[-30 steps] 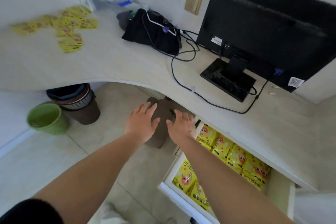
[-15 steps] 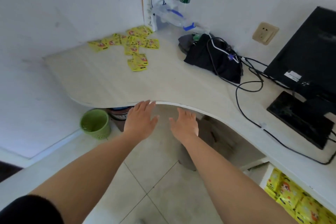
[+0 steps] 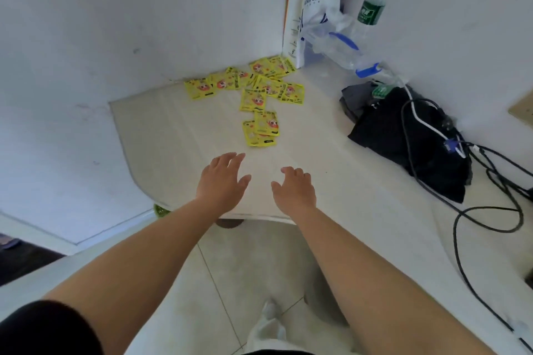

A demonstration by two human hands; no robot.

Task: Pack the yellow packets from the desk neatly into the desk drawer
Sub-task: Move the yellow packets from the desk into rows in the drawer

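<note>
Several yellow packets (image 3: 257, 89) with red cartoon prints lie scattered flat on the pale desk (image 3: 178, 138), near its far corner by the wall. The nearest two (image 3: 262, 130) overlap. My left hand (image 3: 220, 179) hovers over the desk's front part, fingers spread and empty, a short way before the nearest packets. My right hand (image 3: 294, 189) is beside it, also empty, fingers loosely curled downward. The drawer is out of view.
A white coffee paper bag (image 3: 313, 8) and plastic bottles (image 3: 343, 43) stand in the far corner. A black bag (image 3: 409, 138) with cables (image 3: 490, 210) lies at right. A green bin's rim (image 3: 161, 210) peeks out below the desk edge; tiled floor lies underneath.
My view swung left, away from the open drawer and monitor. Both empty hands moved from below the desk edge forward over the desktop, closer to the loose packets.
</note>
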